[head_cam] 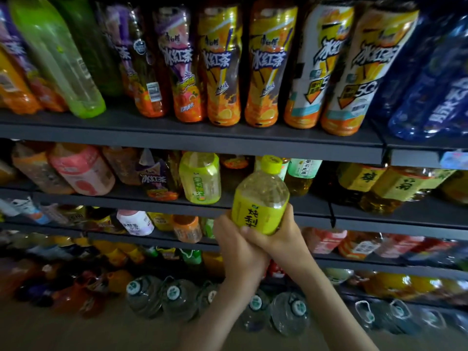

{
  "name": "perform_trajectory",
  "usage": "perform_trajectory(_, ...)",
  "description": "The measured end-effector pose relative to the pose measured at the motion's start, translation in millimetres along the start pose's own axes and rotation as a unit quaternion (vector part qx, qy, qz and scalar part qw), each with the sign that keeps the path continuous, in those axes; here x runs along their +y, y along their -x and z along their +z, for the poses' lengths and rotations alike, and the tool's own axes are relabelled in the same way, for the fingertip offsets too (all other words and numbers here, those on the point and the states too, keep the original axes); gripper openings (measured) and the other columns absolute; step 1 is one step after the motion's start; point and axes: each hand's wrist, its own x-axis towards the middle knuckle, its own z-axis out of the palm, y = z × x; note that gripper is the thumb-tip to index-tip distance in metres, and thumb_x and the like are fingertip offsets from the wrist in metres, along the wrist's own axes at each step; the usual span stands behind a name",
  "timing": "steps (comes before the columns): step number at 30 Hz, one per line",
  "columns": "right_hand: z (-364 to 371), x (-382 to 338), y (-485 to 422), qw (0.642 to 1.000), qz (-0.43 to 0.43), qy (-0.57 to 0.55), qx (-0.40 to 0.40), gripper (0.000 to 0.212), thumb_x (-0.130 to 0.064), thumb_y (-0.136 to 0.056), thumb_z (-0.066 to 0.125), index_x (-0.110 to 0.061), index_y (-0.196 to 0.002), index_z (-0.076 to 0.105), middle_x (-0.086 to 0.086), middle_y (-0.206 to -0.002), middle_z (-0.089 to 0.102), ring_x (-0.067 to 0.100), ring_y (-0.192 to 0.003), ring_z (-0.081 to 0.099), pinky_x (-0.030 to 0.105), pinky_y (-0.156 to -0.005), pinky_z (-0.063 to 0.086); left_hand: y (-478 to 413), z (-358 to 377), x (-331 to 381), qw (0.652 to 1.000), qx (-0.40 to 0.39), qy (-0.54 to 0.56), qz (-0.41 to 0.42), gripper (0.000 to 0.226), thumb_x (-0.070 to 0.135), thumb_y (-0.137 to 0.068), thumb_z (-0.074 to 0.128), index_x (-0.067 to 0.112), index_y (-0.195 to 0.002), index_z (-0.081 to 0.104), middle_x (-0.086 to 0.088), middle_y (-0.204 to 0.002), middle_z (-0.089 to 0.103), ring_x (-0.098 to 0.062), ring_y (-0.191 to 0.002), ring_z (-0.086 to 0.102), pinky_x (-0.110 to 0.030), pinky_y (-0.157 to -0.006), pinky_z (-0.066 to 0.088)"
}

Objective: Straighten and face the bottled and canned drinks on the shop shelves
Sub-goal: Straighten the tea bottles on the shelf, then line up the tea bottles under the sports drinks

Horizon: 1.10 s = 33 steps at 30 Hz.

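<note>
Both my hands hold one yellow-labelled bottle [260, 198] with a yellow cap, upright, in front of the second shelf [354, 211]. My left hand [236, 247] cups its lower left side and base. My right hand [281, 236] wraps the lower right side, fingers across the front of the label. The bottle is off the shelf, just in front of a gap between a similar yellow-green bottle [200, 177] and a green-labelled tea bottle [301, 176].
The top shelf [192, 138] carries tall iced-tea bottles [263, 64] and blue bottles [435, 79] at the right. Lower shelves hold several smaller mixed drinks. Large water jugs [177, 297] stand on the floor below.
</note>
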Motion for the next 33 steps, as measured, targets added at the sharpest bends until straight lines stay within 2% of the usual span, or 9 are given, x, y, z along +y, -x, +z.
perform_trajectory(4, -32, 14, 20, 0.998, 0.01, -0.04, 0.04, 0.081, -0.051, -0.051, 0.087, -0.023, -0.117, 0.049, -0.005, -0.106, 0.067, 0.007, -0.095, 0.065, 0.025, -0.077, 0.055, 26, 5, 22, 0.995, -0.05, -0.046, 0.068, 0.046, 0.031, -0.068, 0.072, 0.018, -0.094, 0.037, 0.004, -0.093, 0.034, -0.02, -0.089, 0.042, -0.034, -0.068, 0.043)
perform_trajectory(7, -66, 21, 35, 0.991, 0.04, -0.123, 0.023, 0.082, -0.048, -0.052, 0.085, -0.014, -0.12, 0.055, 0.007, -0.106, 0.07, 0.022, -0.097, 0.068, 0.045, -0.083, 0.056, 36, 0, 38, 0.978, -0.202, -0.042, 0.028, 0.059, 0.048, -0.056, 0.067, 0.023, -0.103, 0.04, 0.009, -0.1, 0.036, -0.011, -0.098, 0.04, -0.027, -0.079, 0.045)
perform_trajectory(11, -119, 22, 55, 0.985, 0.053, -0.164, -0.015, 0.076, -0.04, -0.054, 0.082, -0.009, -0.118, 0.057, 0.009, -0.102, 0.072, 0.025, -0.094, 0.069, 0.035, -0.076, 0.058, 39, 8, 61, 0.892, -0.406, 0.163, -0.116, 0.056, 0.03, -0.065, 0.074, 0.032, -0.116, 0.051, -0.001, -0.115, 0.059, -0.016, -0.102, 0.062, -0.03, -0.085, 0.053)
perform_trajectory(14, -155, 25, 71, 0.983, 0.074, -0.165, -0.029, 0.069, -0.037, -0.057, 0.081, -0.01, -0.117, 0.058, 0.008, -0.102, 0.072, 0.024, -0.094, 0.069, 0.031, -0.073, 0.056, 50, 29, 76, 0.831, -0.492, 0.195, -0.171, 0.06, 0.022, -0.066, 0.073, 0.023, -0.122, 0.053, -0.001, -0.113, 0.067, -0.014, -0.1, 0.066, -0.022, -0.078, 0.052)
perform_trajectory(19, -219, 30, 89, 0.982, 0.108, -0.149, -0.038, 0.053, -0.034, -0.072, 0.079, -0.012, -0.116, 0.059, 0.003, -0.101, 0.073, 0.017, -0.092, 0.069, 0.023, -0.071, 0.055, 90, 76, 100, 0.836, -0.484, 0.211, -0.153, 0.059, 0.032, -0.061, 0.076, 0.017, -0.116, 0.06, 0.0, -0.106, 0.072, -0.016, -0.098, 0.068, -0.022, -0.075, 0.052)
perform_trajectory(23, -263, 37, 97, 0.99, 0.122, -0.072, 0.001, 0.061, -0.055, -0.066, 0.071, -0.025, -0.117, 0.058, -0.003, -0.104, 0.071, 0.012, -0.095, 0.068, 0.037, -0.088, 0.055, 119, 113, 124, 0.861, -0.451, 0.191, -0.137, 0.054, 0.03, -0.067, 0.078, 0.022, -0.116, 0.058, 0.005, -0.102, 0.072, -0.01, -0.095, 0.068, -0.02, -0.074, 0.052)
perform_trajectory(26, -287, 41, 103, 0.987, 0.128, 0.043, 0.092, 0.058, -0.069, -0.063, 0.067, -0.032, -0.107, 0.054, -0.008, -0.102, 0.066, 0.009, -0.092, 0.063, 0.031, -0.08, 0.053, 128, 139, 144, 0.882, -0.431, 0.156, -0.106, 0.047, 0.028, -0.072, 0.082, 0.027, -0.113, 0.059, 0.008, -0.1, 0.071, -0.002, -0.089, 0.067, -0.016, -0.071, 0.052)
perform_trajectory(29, -300, 39, 103, 0.974, 0.122, 0.099, 0.161, 0.052, -0.057, -0.068, 0.074, -0.029, -0.102, 0.045, -0.007, -0.102, 0.06, 0.01, -0.091, 0.057, 0.026, -0.071, 0.044, 128, 167, 160, 0.915, -0.39, 0.101, -0.037, 0.041, 0.023, -0.067, 0.084, 0.038, -0.093, 0.056, 0.016, -0.081, 0.068, 0.007, -0.074, 0.064, -0.011, -0.061, 0.048)
perform_trajectory(33, -315, 47, 87, 0.959, 0.148, 0.046, 0.237, 0.078, -0.052, -0.061, 0.081, -0.021, -0.116, 0.034, -0.001, -0.109, 0.056, 0.017, -0.097, 0.057, 0.029, -0.077, 0.047, 127, 214, 167, 0.915, -0.389, 0.011, 0.109, 0.054, 0.054, -0.056, 0.069, 0.036, -0.103, 0.053, 0.01, -0.092, 0.066, -0.004, -0.082, 0.063, -0.023, -0.065, 0.051)
